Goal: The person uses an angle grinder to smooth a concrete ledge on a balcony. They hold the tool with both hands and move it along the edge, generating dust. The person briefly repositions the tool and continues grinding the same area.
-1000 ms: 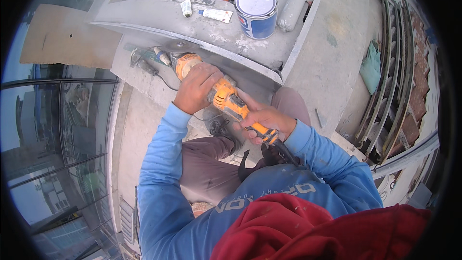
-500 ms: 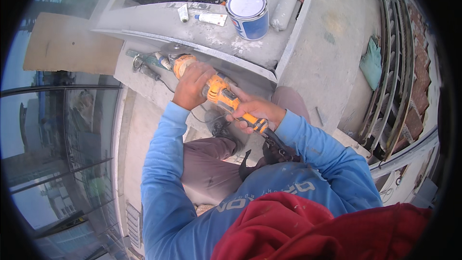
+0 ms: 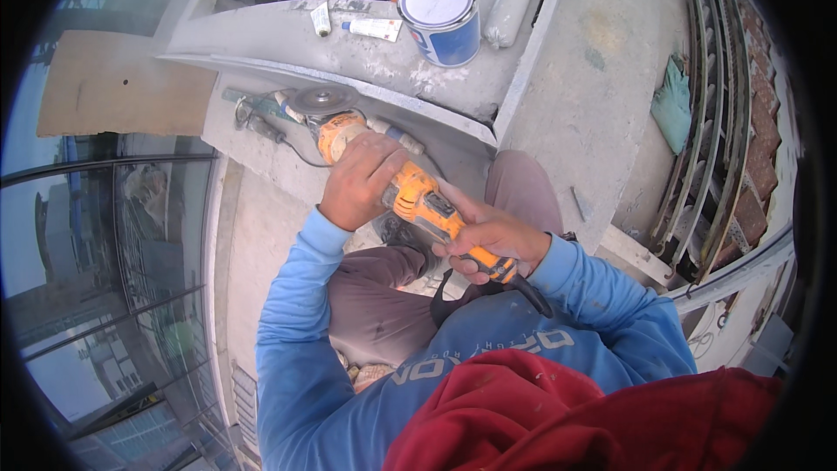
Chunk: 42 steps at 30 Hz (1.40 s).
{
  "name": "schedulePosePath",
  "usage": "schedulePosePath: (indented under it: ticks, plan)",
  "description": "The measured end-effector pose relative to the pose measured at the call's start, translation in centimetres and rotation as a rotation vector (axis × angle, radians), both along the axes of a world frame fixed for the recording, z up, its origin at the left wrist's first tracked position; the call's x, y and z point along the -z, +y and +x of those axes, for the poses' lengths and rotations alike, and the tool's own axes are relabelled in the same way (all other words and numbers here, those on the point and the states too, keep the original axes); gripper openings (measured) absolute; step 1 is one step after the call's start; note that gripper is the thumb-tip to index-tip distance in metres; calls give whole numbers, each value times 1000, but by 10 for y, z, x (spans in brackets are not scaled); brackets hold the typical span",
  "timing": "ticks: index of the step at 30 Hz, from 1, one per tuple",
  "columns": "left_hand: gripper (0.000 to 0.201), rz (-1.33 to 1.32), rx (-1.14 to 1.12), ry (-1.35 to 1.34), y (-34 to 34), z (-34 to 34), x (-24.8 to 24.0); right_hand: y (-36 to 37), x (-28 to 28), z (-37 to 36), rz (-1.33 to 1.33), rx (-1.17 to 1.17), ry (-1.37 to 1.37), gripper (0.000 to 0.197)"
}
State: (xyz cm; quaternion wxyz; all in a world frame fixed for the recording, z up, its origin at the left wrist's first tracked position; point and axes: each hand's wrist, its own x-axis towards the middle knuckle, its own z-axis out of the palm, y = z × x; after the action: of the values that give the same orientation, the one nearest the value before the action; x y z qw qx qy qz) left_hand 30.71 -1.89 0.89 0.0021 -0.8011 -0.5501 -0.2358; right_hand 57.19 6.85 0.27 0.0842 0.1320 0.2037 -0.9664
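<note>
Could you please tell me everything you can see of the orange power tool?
The orange power tool has a long, plastic-looking casing with dark grey parts, and its front end looks dusty. A round, flat grey disc sits at the head; a dark cord leaves the rear. It slants away and leftward, disc near the ledge; contact is unclear. The left hand wraps around its front, the right hand its rear.

A blue can (image 3: 455, 42) near two tubes (image 3: 373, 29); probably a teal bag (image 3: 671, 109).
</note>
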Motion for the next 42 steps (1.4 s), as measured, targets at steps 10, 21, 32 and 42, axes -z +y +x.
schedulePosePath:
  ticks: [10,21,32,42]
  plan:
    - [62,-13,-8,32,3,-24,11,4,20,-19,-16,-13,28,106]
    - [65,-10,-46,43,10,-48,24,16,39,-46,-88,-21,28,105]
    - [70,-11,-22,37,7,-46,21,11,24,-43,3,-8,-12,99]
    - [64,-39,-7,11,0,0,-3,1,1,2,-5,-11,-16,105]
